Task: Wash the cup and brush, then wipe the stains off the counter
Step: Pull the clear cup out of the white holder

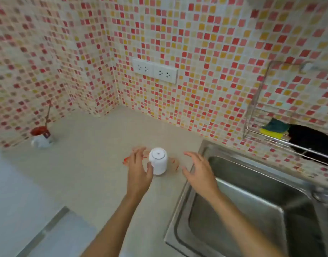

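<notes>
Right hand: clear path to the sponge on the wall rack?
Probably yes. The right hand is open and empty over the sink edge; nothing shows between it and the sponge in the wire rack, though it's a stretch.

An upside-down white cup [158, 160] stands on the counter [96, 164] between the open left hand [139, 169], thumb touching it, and the open right hand [200, 171], among red stains [175, 165].

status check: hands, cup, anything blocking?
Left hand open, thumb at the upturned white cup; no grip yet. Right hand open, empty, beside sink. Red stains around cup. Nothing blocking.
</notes>
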Demonstrator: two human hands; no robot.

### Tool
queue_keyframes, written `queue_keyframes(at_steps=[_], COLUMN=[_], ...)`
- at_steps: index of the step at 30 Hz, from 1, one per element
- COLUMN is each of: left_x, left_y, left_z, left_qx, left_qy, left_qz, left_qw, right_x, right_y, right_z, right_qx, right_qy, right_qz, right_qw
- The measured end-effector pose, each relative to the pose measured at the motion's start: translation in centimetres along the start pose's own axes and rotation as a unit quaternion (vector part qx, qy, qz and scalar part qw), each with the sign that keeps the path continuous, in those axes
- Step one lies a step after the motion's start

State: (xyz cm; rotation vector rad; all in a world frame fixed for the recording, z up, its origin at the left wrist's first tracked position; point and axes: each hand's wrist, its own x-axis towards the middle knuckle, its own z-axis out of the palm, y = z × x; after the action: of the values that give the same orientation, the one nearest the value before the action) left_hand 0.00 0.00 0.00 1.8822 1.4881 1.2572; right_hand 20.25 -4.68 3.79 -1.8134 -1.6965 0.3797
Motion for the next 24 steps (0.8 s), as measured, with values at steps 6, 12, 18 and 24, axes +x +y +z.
queue_keyframes(at_steps=[6,12,18,24], left_x=[-1.2,1.0,1.9,1.2], left_y=[-7.4,-9.8,-10.6,-11.6], left_z=[2.8,5.2,8.1,8.5], left_qx=[-0.008,-0.067,-0.116,-0.132], left_qy=[-0.147,-0.211,-0.204,-0.211], left_qz=[-0.069,-0.069,-0.125,-0.171], left_qw=[0.987,0.973,0.964,0.953], right_x=[2.2,5.4,6.4,6.3], right_y=[-1.1,-2.1,-2.5,-3.3], right_z=[9.6,13.1,14.0,13.3], right_qx=[0.072,0.115,0.025,-0.017], right_qy=[-0.034,-0.021,-0.011,-0.027], right_qz=[0.095,0.141,0.183,0.185], right_qw=[0.992,0.983,0.983,0.982])
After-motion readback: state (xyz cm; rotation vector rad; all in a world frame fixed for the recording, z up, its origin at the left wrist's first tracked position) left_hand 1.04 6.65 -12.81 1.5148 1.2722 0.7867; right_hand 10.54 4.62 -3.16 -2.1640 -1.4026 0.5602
